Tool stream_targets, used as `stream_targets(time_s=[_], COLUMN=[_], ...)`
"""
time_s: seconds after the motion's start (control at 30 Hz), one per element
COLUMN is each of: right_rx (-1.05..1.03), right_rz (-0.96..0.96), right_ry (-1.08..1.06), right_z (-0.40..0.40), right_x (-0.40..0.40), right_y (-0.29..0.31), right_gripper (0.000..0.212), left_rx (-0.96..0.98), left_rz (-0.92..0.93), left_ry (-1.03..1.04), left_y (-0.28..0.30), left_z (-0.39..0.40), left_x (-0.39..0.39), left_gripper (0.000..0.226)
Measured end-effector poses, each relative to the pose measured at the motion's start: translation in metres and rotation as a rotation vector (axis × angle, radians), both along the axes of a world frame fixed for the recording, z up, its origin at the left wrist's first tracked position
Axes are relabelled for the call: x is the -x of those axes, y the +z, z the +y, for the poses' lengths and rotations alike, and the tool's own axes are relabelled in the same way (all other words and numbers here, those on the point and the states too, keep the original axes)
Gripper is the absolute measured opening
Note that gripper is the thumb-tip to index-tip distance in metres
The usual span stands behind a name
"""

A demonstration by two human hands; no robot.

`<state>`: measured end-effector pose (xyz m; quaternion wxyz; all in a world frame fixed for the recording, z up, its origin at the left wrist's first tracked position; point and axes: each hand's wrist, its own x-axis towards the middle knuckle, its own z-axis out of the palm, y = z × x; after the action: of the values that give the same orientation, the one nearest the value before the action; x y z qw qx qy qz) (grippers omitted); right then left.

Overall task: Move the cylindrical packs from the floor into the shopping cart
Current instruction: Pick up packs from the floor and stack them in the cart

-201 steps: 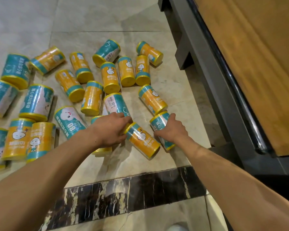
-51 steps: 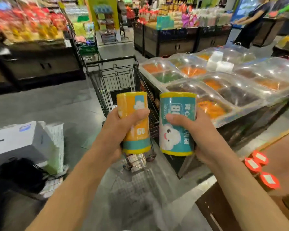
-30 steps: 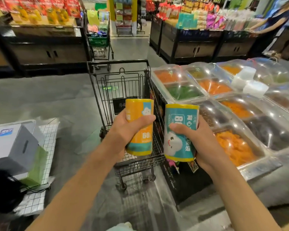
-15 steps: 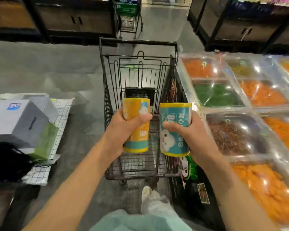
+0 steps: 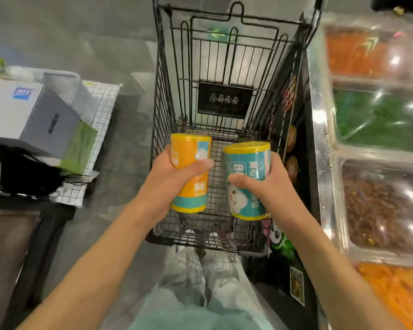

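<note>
My left hand point(image 5: 171, 177) grips an orange cylindrical pack point(image 5: 191, 151) with a teal band, held upright over the black wire shopping cart point(image 5: 163, 91). My right hand point(image 5: 270, 184) grips a teal cylindrical pack point(image 5: 244, 167) with yellow rims and a cartoon face, also upright and just to the right of the orange one. Both packs hang above the cart's basket, near its closest end. No pack lies on the visible part of the wire floor of the basket. The packs on the floor are out of view.
A display counter with clear-lidded food bins point(image 5: 377, 120) runs along the cart's right side. On the left stand a grey box point(image 5: 31, 115), a white wire rack point(image 5: 98, 115) and a black bag point(image 5: 22, 172). My legs point(image 5: 200, 277) are right behind the cart.
I have stepped up to the cart and my view has tilted down. Both hands have carried their packs forward and lower, over the basket. The grips are unchanged.
</note>
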<state>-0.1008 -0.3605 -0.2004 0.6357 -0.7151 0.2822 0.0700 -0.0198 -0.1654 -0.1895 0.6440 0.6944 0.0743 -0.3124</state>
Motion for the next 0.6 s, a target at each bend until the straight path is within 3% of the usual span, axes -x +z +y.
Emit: stream_targets(time_s=[0.33,0.6], right_rx=[0.104,0.309], right_rz=[0.109,0.195], right_ry=[0.101,0.373], right_z=[-0.008,-0.005], right_x=[-0.023,-0.028], right_y=[-0.075,-0.143], right_gripper=[0.069,0.078], left_rx=[0.007,-0.136], left_rz=[0.095,0.195], left_ry=[0.139,0.150], left_y=[-0.079,-0.161], left_z=[-0.007,0.002], left_x=[-0.025,-0.036], left_gripper=[0.066,0.052])
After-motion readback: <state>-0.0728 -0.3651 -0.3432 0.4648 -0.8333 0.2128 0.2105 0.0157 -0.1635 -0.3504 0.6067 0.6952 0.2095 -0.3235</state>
